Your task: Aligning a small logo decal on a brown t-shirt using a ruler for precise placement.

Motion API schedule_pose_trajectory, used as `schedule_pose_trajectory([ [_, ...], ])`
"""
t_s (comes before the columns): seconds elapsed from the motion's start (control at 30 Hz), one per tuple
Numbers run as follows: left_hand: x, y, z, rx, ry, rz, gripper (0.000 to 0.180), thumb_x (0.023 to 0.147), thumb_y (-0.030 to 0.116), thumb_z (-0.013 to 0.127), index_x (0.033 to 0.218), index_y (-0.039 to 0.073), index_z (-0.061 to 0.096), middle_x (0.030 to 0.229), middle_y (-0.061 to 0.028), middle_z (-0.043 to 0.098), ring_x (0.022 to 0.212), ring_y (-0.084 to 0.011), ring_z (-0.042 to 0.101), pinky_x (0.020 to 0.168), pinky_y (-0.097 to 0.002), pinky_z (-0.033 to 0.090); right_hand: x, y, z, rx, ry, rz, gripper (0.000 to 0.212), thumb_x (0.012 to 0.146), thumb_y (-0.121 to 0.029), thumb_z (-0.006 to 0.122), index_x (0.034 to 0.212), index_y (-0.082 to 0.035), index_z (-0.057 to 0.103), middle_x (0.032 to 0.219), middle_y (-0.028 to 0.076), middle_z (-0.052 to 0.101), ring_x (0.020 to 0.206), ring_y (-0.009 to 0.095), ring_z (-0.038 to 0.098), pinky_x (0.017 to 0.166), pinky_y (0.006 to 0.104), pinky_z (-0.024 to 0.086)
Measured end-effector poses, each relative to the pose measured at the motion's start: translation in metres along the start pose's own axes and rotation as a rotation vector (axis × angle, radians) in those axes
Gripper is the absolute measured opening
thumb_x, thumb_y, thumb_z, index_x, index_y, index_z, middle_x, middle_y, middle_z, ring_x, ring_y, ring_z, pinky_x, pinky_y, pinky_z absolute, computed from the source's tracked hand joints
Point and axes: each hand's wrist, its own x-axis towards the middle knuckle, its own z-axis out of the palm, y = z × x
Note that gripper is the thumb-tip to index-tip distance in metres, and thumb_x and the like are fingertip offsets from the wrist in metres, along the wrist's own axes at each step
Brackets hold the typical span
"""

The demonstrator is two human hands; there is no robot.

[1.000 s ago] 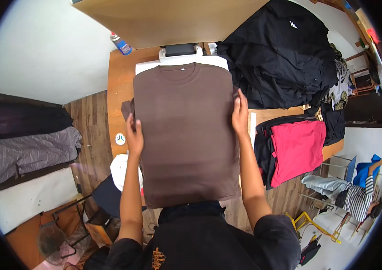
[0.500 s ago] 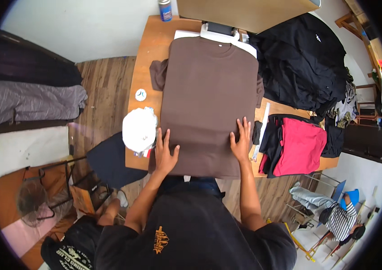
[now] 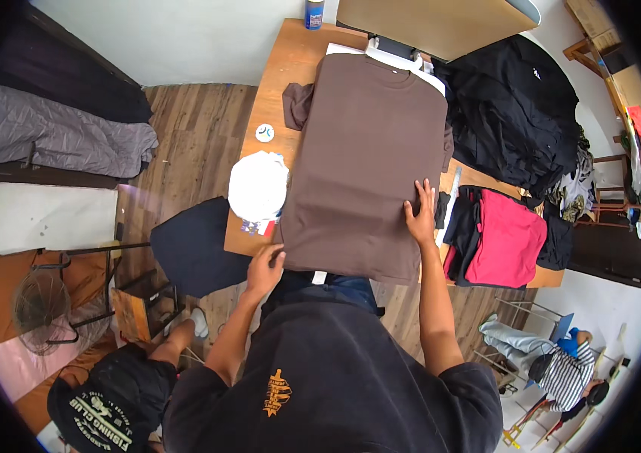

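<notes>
A brown T-shirt (image 3: 369, 166) lies spread, collar away from me, over a white board (image 3: 344, 49) that shows past its shoulders. My left hand (image 3: 264, 273) is at the shirt's near left corner, its fingers curled in on the hem edge. Along the right side of the shirt, my right hand (image 3: 423, 217) rests with fingers stretched out and spread on the fabric. The near hem hangs over the table edge in front of my waist. One sleeve (image 3: 299, 104) sticks out to the left.
On the wooden table (image 3: 275, 72) are a white bundle (image 3: 258, 186), a round white lid-like disc (image 3: 264, 133), a blue can (image 3: 314, 13), a ruler (image 3: 452, 198), folded red garments (image 3: 507, 240) and a black heap of clothes (image 3: 513, 113). A tan panel (image 3: 433, 24) rises behind. Two people are nearby.
My left hand has slid from lying spread on the shirt down to its near left corner, and its fingers have curled. My right hand stays flat on the right side. The view has shifted.
</notes>
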Motion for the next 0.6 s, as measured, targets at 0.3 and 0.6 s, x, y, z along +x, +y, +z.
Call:
schedule_pose_trajectory([
  [0.3, 0.037, -0.009, -0.059, 0.469, 0.367, 0.135, 0.031, 0.090, 0.026, 0.080, 0.117, 0.011, 0.077, 0.142, -0.0241, 0.057, 0.125, -0.0414, 0.061, 0.099, -0.0446, 0.051, -0.005, -0.006, -0.001, 0.043, 0.016, 0.004, 0.065, 0.094, -0.013, 0.069, 0.155, -0.015, 0.047, 0.171, 0.014, 0.031, 0.158, 0.046, 0.021, 0.127, 0.0504, 0.026],
  [0.6, 0.075, -0.022, -0.059, 0.339, 0.311, 0.228, 0.023, 0.080, 0.001, 0.083, 0.101, 0.008, 0.079, 0.153, -0.0212, 0.049, 0.136, -0.0417, 0.053, 0.111, -0.0441, 0.046, -0.003, -0.005, -0.003, 0.048, 0.028, -0.024, 0.066, 0.093, -0.012, 0.069, 0.155, -0.017, 0.048, 0.171, 0.013, 0.031, 0.157, 0.045, 0.023, 0.127, 0.0505, 0.027],
])
